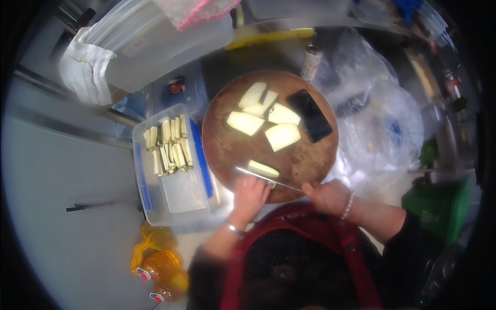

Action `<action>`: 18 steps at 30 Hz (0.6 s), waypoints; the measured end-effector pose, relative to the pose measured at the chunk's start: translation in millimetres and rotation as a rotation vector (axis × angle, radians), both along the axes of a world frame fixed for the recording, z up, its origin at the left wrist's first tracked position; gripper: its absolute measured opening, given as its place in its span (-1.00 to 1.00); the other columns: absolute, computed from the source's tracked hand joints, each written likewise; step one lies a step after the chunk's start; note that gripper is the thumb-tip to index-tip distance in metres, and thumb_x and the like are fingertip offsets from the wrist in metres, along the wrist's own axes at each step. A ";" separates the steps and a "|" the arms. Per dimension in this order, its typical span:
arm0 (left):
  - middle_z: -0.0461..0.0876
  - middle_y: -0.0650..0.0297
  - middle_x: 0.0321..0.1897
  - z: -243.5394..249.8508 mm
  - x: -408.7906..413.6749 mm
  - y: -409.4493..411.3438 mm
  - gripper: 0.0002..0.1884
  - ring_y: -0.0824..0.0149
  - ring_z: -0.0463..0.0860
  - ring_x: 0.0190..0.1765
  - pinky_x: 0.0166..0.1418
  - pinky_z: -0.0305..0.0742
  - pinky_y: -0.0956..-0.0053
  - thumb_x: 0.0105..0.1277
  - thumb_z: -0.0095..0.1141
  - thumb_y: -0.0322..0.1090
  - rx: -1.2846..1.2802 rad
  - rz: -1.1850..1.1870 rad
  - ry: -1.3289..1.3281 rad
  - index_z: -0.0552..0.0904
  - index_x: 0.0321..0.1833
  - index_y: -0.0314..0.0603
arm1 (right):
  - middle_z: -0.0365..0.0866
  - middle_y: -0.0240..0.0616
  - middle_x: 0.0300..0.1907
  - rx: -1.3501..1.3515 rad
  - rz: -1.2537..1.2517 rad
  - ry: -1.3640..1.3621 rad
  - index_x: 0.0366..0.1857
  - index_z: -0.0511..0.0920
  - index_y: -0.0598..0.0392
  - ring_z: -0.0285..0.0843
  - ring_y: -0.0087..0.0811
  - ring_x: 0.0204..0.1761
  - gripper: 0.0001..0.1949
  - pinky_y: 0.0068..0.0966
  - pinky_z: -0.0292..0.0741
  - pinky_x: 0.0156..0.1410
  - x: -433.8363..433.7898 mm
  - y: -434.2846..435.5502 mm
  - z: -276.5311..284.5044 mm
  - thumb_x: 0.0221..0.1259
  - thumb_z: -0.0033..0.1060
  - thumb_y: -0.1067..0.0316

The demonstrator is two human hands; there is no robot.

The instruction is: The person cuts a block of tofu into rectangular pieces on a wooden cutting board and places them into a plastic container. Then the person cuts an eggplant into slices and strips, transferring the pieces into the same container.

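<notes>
My right hand (329, 197) grips the handle of a kitchen knife (267, 179), whose thin blade points left over the near edge of a round wooden chopping board (228, 155). Close behind the blade, the bent fingers of my left hand (250, 195) hold down a pale vegetable piece (272, 185), mostly hidden under them. A cut slab (263, 169), apparently eggplant, lies just beyond the blade. Further up the board are several broad pale pieces (245, 123) with flat cut faces. A black smartphone (310, 115) rests at the board's right side.
Left of the board, a clear plastic box (186, 193) with blue clips holds rows of cut vegetable sticks (170, 147). A patterned can (311, 62) stands behind the board. Clear plastic bags (379, 128) lie to the right, near a green bin (438, 213). Oil bottles (164, 267) stand lower left.
</notes>
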State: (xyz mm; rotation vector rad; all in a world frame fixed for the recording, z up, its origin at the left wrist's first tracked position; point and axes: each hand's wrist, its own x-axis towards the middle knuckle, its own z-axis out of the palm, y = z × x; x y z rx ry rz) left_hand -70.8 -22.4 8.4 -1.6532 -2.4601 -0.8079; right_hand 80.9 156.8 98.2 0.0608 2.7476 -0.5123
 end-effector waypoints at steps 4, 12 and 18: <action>0.50 0.12 -0.24 2.0 0.3 -0.9 -0.73 0.05 0.47 -0.16 -0.04 0.35 0.23 0.06 0.27 -0.31 0.026 -0.001 -0.015 0.59 -0.18 -0.21 | 0.60 -0.13 -0.54 0.012 0.026 -0.079 -0.15 0.35 0.07 0.62 -0.09 -0.50 -0.82 -0.20 0.49 -0.48 -5.9 0.9 7.2 0.18 -0.13 0.35; 0.51 0.20 -0.23 3.2 -0.8 -0.4 -0.76 0.14 0.49 -0.10 -0.02 0.34 0.26 0.05 0.26 -0.35 0.138 -0.035 0.009 0.57 -0.22 -0.19 | 0.61 -0.07 -0.50 -0.060 -0.041 -0.079 -0.16 0.33 0.17 0.60 0.00 -0.45 -0.80 -0.16 0.51 -0.37 -34.9 2.2 -29.7 0.14 -0.13 0.40; 0.51 0.22 -0.23 -0.7 6.6 -6.4 -0.75 0.18 0.50 -0.10 -0.01 0.34 0.26 0.02 0.28 -0.35 0.174 0.052 -0.021 0.57 -0.23 -0.17 | 0.59 -0.04 -0.52 -0.022 -0.101 -0.143 -0.20 0.32 0.11 0.60 -0.03 -0.48 -0.83 -0.16 0.49 -0.45 -21.8 -1.6 -4.6 0.16 -0.10 0.36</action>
